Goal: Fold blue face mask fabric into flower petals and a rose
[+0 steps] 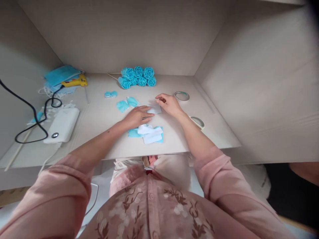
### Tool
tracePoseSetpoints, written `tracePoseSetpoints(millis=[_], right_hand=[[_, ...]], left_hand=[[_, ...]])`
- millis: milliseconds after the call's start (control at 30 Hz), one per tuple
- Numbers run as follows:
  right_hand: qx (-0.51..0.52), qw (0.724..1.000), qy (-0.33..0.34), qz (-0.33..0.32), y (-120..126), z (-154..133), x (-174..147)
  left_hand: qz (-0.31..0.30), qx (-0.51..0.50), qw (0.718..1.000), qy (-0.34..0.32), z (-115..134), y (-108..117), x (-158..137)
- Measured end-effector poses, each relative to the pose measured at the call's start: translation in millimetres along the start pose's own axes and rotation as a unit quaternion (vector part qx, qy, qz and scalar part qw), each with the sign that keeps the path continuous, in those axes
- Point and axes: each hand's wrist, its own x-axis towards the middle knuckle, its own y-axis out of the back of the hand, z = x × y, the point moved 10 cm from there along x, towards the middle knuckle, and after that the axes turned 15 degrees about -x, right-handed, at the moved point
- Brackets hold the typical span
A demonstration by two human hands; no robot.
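Note:
A small white fabric square (156, 109) lies flat on the table between my hands. My left hand (136, 117) rests palm down with fingers stretched out, its fingertips on the square's left side. At the upper right corner of the square, my right hand (170, 105) has its thumb and fingers pinched together on the edge. Closer to my body is a loose pile of blue and white fabric pieces (152, 135). Beyond my left hand lie two blue petal-shaped pieces (122, 106) and a small blue bow-like piece (110, 94).
Several blue fabric roses (138, 72) on sticks lie at the back. On the left are blue face masks (59, 75), a yellow glue gun (76, 81), a black cable (32, 105) and a white power bank (63, 124). Tape rolls (181, 92) sit right. Panels enclose the back and sides.

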Motion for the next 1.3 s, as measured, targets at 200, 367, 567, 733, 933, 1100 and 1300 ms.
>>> tracePoseSetpoints(millis=[200, 367, 567, 733, 933, 1100, 1300], right_hand=[[0.006, 1.000, -0.017, 0.017, 18, -11, 8], [-0.096, 0.993, 0.033, -0.067, 5, -53, 37], [-0.177, 0.971, 0.003, -0.159, -65, -84, 71], [-0.175, 0.972, -0.040, -0.151, -82, -74, 84], [0.197, 0.974, -0.111, -0.024, -32, -33, 73], [0.409, 0.907, -0.087, -0.040, -18, -41, 40], [0.372, 0.927, -0.049, -0.020, -21, -52, 21]], left_hand=[[0.232, -0.076, 0.969, 0.021, -8, 78, -10], [0.389, -0.148, 0.890, 0.185, -75, 130, -44], [0.395, -0.178, 0.867, 0.246, -103, 118, -54], [0.342, -0.174, 0.881, 0.277, -119, 100, -52], [0.394, -0.077, 0.896, 0.192, -89, 117, -50], [0.410, -0.206, 0.883, 0.099, -46, 111, -38], [0.315, -0.472, 0.810, 0.150, -44, 62, -19]])
